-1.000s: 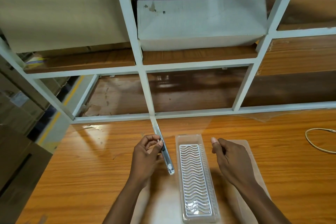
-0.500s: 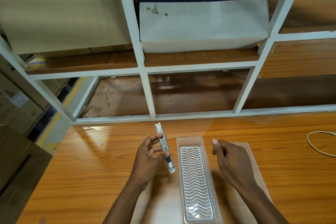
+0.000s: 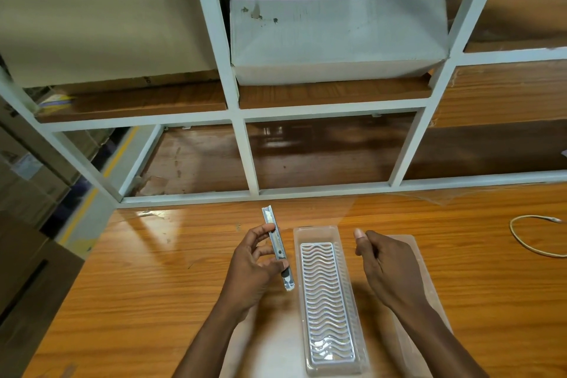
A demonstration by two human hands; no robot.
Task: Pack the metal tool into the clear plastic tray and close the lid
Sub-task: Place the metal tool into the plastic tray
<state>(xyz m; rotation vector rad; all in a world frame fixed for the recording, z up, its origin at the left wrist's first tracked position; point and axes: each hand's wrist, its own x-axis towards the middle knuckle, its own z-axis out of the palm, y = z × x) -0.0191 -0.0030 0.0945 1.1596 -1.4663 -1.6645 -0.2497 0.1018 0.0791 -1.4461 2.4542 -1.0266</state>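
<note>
A long, narrow metal tool is held in my left hand, its length pointing away from me, just left of the tray. The clear plastic tray lies lengthwise on the wooden table with a wavy ribbed insert inside; it holds no tool. A clear flat lid panel lies to the right of the tray, partly under my right arm. My right hand hovers right of the tray, fingers loosely curled, holding nothing.
A white metal shelf frame stands at the table's back edge, with a grey printed box on its upper shelf. A loop of pale cable lies at the far right. The table's left edge drops to the floor.
The metal tool has come down and toward me in my left hand, from overlapping the shelf frame to beside the tray. My right hand has barely moved.
</note>
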